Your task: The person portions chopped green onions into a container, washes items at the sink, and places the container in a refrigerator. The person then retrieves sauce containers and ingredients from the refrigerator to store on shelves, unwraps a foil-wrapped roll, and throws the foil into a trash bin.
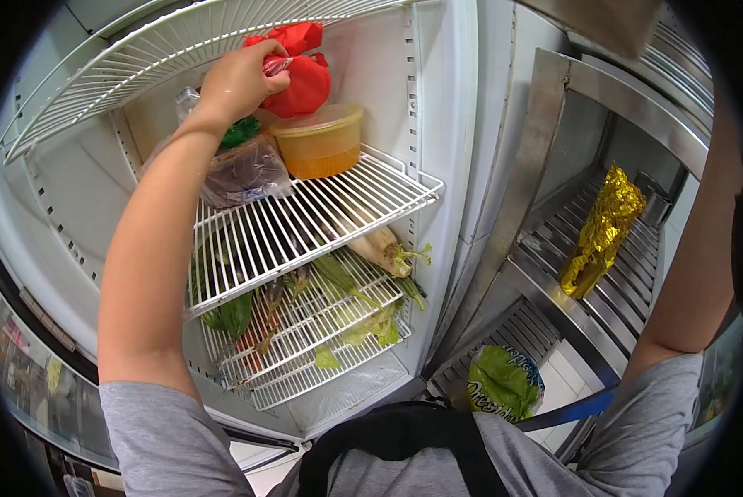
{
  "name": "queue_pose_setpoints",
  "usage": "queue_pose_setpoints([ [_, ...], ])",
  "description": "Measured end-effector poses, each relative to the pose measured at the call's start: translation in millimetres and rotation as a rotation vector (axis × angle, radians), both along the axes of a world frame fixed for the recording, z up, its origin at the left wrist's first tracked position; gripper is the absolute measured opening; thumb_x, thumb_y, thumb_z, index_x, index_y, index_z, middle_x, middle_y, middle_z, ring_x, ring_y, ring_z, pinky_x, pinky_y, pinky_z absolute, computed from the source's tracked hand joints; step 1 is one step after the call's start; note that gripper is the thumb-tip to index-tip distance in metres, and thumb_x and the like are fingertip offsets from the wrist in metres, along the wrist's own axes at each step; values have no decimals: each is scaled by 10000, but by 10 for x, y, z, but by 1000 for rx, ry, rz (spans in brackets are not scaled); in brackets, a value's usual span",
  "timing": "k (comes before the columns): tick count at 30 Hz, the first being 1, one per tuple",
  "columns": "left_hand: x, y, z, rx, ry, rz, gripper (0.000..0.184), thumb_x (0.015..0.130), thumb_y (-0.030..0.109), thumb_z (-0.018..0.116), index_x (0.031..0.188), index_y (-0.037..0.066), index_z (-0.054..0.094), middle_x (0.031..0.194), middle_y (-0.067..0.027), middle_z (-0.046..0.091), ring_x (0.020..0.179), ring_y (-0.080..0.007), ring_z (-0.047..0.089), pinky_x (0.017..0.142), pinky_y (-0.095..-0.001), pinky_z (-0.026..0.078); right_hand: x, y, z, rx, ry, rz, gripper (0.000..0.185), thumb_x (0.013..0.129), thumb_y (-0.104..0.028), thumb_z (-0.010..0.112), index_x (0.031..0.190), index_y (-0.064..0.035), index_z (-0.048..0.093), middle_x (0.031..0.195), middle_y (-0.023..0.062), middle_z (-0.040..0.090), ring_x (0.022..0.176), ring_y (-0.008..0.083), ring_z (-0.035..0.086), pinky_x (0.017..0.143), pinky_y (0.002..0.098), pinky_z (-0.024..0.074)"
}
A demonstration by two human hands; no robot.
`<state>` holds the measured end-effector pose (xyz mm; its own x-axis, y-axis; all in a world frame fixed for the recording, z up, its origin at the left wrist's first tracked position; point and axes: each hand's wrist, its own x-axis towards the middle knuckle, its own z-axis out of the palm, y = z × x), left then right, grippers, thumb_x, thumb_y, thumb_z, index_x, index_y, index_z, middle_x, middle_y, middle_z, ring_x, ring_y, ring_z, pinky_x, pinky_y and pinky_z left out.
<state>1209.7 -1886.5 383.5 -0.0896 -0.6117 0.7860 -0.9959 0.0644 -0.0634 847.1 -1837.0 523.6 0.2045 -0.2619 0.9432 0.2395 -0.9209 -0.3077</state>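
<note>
My left hand [241,80] is closed on a red plastic bag [305,85], its thumb and fingers pinching the gathered top. The bag is just above a lidded plastic tub [318,145] with orange contents; I cannot tell whether they touch. Beside the tub, partly behind my forearm, lie a clear plastic bag [243,174] with dark contents and something green [239,132]. These rest on a white wire shelf [371,195] inside an open fridge. My right arm reaches up along the right edge, and its hand is out of view.
Lower wire racks [363,290] hold leafy greens [235,315] and a large white radish [380,248]. Another wire shelf [156,50] spans above my hand. At right, a slatted metal rack [541,286] bears a gold foil package [603,232], with a green printed bag [504,385] below.
</note>
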Motion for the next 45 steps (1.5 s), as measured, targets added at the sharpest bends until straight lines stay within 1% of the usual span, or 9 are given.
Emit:
queue_pose_setpoints([
  [10,-618,-16,-300,168,-192,134,547,786,455,725,1248,200,582,1096,-167,662,1044,-355,602,862,-454,481,-1063,234,-1290,48,137,437,372,987,-403,508,1032,-48,609,868,53,568,690,102,453,577,255,374],
  [12,-646,3,-337,227,-162,193,590,784,462,725,1288,210,549,1094,-168,666,1042,-361,607,867,-455,482,-1056,296,-1734,350,-183,682,426,927,-343,639,1176,-4,573,1125,115,589,1073,208,607,943,373,520],
  [13,-657,-5,-340,283,-131,259,635,781,468,725,1328,219,517,1092,-169,669,1040,-368,611,872,-455,483,-947,326,-1857,159,-202,125,516,856,-378,721,1172,-13,538,1118,130,607,1011,210,627,873,366,537],
  [16,-572,-34,-274,351,-101,210,678,768,420,749,1363,236,481,1123,-160,664,1046,-366,618,884,-444,489,-995,332,-2297,68,-115,-295,689,690,-373,867,1148,-59,459,1235,158,553,1206,256,523,1050,386,401],
  [25,-525,195,-298,158,90,42,578,801,282,733,1326,232,496,1057,-175,666,1014,-368,627,882,-417,483,-1259,381,-3684,566,-4,-112,658,586,0,881,1044,-86,416,1190,90,499,1179,203,482,1059,350,366],
  [33,-939,-110,-565,171,1,416,770,821,462,718,1449,221,343,1255,-297,485,1182,-446,512,1001,-470,420,-1766,589,-4181,487,176,-116,637,562,-65,925,959,-69,427,1148,124,509,1120,219,526,951,329,439],
  [39,-1932,429,-856,-229,-200,98,836,771,436,772,1419,76,385,1393,-268,416,1295,-418,425,1070,-469,376,-2096,633,-4321,495,180,-19,650,559,-141,946,949,-75,430,1129,134,544,1088,232,566,921,341,461],
  [42,-2681,1235,-1501,352,148,-399,883,709,333,834,1428,93,380,1439,-223,376,1359,-392,358,1128,-455,310,-2143,596,-4369,413,238,-14,627,569,-207,948,927,-94,446,1122,141,588,1053,264,598,894,359,473],
  [45,-2992,1790,-2488,769,823,-639,954,836,650,578,1524,111,196,1553,-174,240,1451,-318,213,1156,-485,244,-2100,567,-4380,382,246,74,633,564,-211,950,935,-94,450,1141,134,588,1057,258,597,882,353,474],
])
